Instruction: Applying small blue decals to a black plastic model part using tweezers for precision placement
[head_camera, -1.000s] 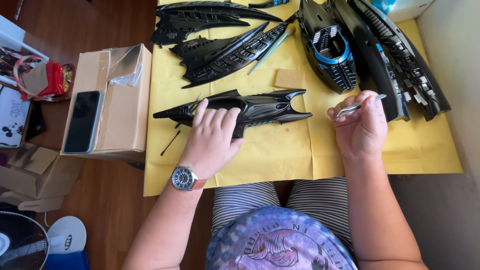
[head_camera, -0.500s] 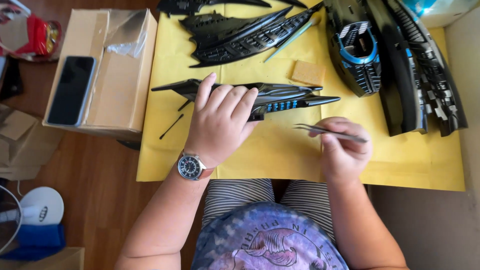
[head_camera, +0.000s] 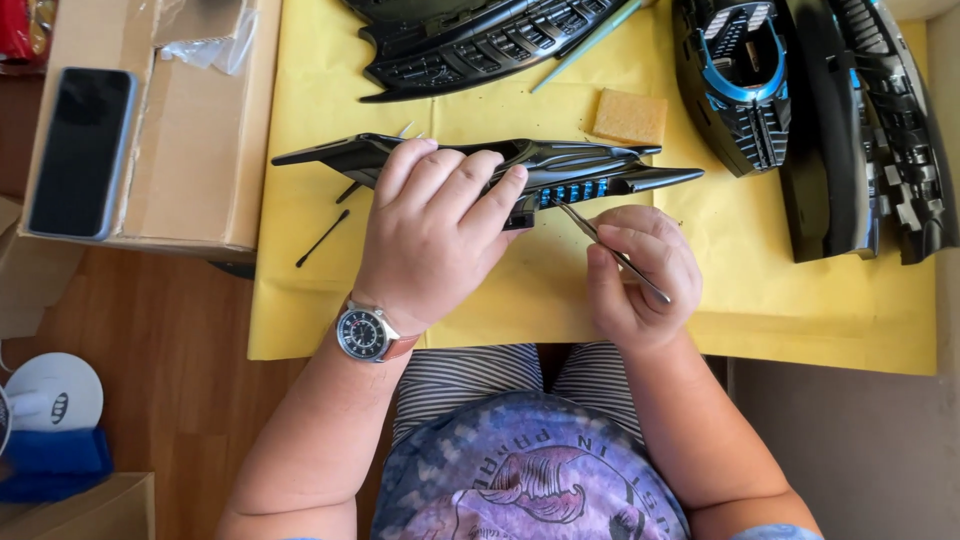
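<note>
The left hand (head_camera: 435, 235) lies palm down on a long black model part (head_camera: 560, 170), fingers spread and curled over its middle, pressing it onto the yellow sheet (head_camera: 480, 300) that covers the counter. A wristwatch (head_camera: 363, 332) sits on that wrist. The right hand (head_camera: 640, 275) is closed in a pinch around thin metal tweezers (head_camera: 612, 250); their tips point up and to the left and touch the part just below its row of small blue squares, right beside the left fingertips. Beyond the right hand lies a tan sponge (head_camera: 630, 116), and further out to its right a black and blue shell (head_camera: 740, 80) and other long black pieces (head_camera: 870, 130). Beyond the left hand lies another black ribbed panel (head_camera: 480, 45). A thin black stick (head_camera: 322, 238) lies on the sheet just left of the left hand. Further left, a cardboard box (head_camera: 200, 150) carries a dark phone (head_camera: 82, 150).
</note>
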